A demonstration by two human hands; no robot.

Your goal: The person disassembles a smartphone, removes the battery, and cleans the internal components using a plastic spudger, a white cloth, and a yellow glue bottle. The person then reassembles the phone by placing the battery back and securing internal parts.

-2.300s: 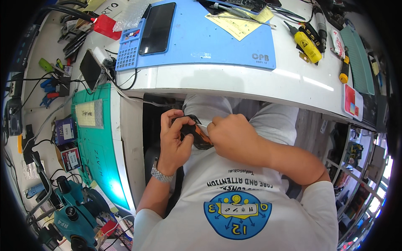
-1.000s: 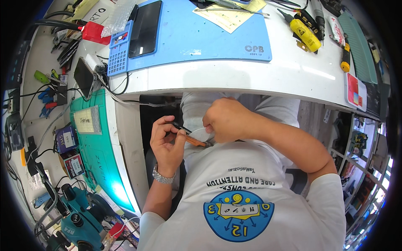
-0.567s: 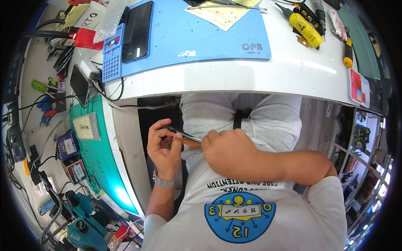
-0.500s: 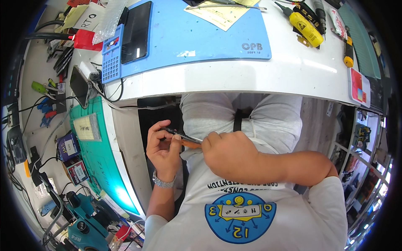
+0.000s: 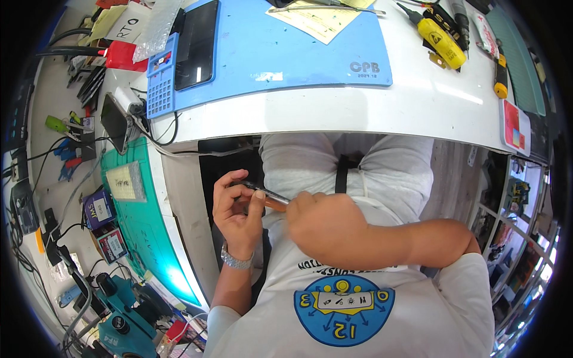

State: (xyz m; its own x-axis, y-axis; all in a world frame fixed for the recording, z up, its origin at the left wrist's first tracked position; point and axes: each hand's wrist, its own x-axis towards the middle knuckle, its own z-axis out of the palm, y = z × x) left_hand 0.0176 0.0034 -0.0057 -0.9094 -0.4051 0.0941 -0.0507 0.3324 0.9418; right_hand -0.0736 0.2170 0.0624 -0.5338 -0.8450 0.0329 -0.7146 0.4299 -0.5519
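You have the slim dark device (image 5: 274, 196) between your hands, over your lap and below the near edge of the counter (image 5: 334, 113). Its visible edge runs slantwise, from the upper left at your left fingers down to the lower right, where it goes out of sight behind your right hand (image 5: 331, 227); the long axis seems to follow that line, though you show too little of it to tell which end is the top. An orange piece (image 5: 276, 206) lies along its lower side, at much the same slant. Your left hand (image 5: 239, 213) has a narrow grip, thumb and fingers pinching the upper-left end, other fingers spread and bent. Your right hand is curled at the lower-right end, back upward and slightly blurred, its fingertips hidden, so I cannot tell what that grip holds. Beyond, on the counter, a black phone (image 5: 197, 45) lies face up on the blue mat (image 5: 298, 59), its long axis pointing nearly away from you
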